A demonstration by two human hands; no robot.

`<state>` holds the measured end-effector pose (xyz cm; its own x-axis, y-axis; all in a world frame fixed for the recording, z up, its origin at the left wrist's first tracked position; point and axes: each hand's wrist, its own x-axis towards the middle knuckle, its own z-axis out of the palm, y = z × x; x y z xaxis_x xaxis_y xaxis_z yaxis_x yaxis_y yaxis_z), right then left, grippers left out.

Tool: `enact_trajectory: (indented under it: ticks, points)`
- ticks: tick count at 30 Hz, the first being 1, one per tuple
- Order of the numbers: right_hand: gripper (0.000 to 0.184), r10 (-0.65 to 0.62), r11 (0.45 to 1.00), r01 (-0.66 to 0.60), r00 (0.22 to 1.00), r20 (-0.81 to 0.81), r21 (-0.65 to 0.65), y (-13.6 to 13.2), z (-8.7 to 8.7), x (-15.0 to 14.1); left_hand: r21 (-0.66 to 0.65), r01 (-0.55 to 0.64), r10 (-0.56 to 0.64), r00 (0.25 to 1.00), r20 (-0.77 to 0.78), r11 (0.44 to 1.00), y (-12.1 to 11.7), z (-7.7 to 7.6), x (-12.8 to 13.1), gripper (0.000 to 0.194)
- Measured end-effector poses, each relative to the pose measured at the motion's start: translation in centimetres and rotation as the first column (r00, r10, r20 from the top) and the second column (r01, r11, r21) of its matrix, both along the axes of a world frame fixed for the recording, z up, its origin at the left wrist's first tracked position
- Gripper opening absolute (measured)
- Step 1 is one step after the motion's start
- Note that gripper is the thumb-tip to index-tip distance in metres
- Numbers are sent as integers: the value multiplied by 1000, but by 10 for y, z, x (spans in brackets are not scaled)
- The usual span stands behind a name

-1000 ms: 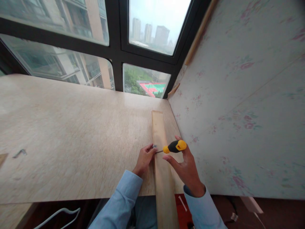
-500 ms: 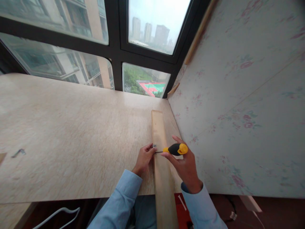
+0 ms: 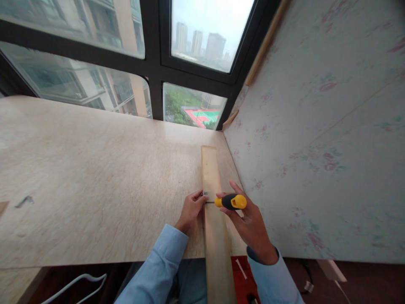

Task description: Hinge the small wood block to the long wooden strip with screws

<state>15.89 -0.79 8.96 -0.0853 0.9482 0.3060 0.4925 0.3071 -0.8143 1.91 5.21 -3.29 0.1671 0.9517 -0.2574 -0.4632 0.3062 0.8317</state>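
A long pale wooden board [image 3: 218,257] lies on the countertop, its near end jutting past the front edge. My left hand [image 3: 191,207] is closed at the board's left edge, fingertips pinching a small metal bracket [image 3: 205,193] against it. Between the thumb and fingers of my right hand [image 3: 255,221] is a yellow-and-black screwdriver [image 3: 232,202], its shaft pointing left over the board. The screwdriver's tip ends by my left thumb. Whether it sits in a screw is hidden.
On the beige marbled countertop [image 3: 110,181], a small bent metal piece [image 3: 24,201] lies far left. Dark-framed windows [image 3: 153,63] stand behind. A flower-papered wall [image 3: 310,160] rises close on the right. Below the edge, a white hanger-like loop [image 3: 85,277] shows at lower left.
My right hand has shifted its fingers around the screwdriver handle, and its wrist has moved slightly right and down. The handle has moved a little left. My left hand stays in place.
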Motion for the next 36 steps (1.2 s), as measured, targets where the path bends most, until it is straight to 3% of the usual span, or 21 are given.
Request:
enact_trajectory:
  ticks: [2, 6, 8, 13, 17, 21, 24, 26, 28, 30, 33, 36]
  points:
    - [64, -88, 993, 83, 995, 55, 82, 4, 0, -3, 7, -1, 1, 1000, -10, 1000, 0, -1, 0, 31]
    - [69, -220, 963, 195, 967, 126, 188, 8, -2, -6, 13, -6, 6, 1000, -5, 1000, 0, 1, -1, 29]
    - [75, -183, 972, 163, 977, 113, 169, 7, -3, -5, 15, -2, 2, 1000, -7, 1000, 0, 3, -2, 27]
    - [75, 91, 995, -90, 996, -19, 41, -4, 3, -1, 18, -4, 4, 1000, 3, 1000, 0, 6, -2, 25]
    - [66, 127, 992, -127, 992, -10, -19, -7, 9, -1, 34, 17, -18, 999, 27, 999, 0, 5, -2, 27]
    - [61, -12, 998, 6, 995, 95, 61, 0, 10, -4, 19, 3, -3, 1000, -11, 1000, 0, 5, -2, 26]
    - [72, -194, 969, 168, 972, 135, 182, 9, 5, -6, 28, 9, -9, 1000, -2, 1000, 0, 4, -2, 27]
    - [80, -252, 952, 223, 960, 122, 208, 12, 1, -6, 31, 6, -6, 1000, 10, 1000, 0, 5, -2, 29]
    - [87, -209, 966, 193, 975, 75, 173, 12, -3, -5, 29, -4, 4, 1000, -8, 1000, 0, 6, -2, 29]
    - [91, -87, 991, 85, 996, 10, 105, 8, -5, -3, 31, -1, 2, 1000, -25, 1000, -1, 8, -2, 30]
    - [85, 104, 995, -104, 993, -58, -5, -2, -5, 1, 22, 3, -3, 1000, -9, 1000, -1, 9, -2, 32]
    - [75, 150, 986, -155, 986, -69, -69, -9, -1, 4, 27, 9, -10, 1000, 22, 1000, -1, 5, -1, 31]
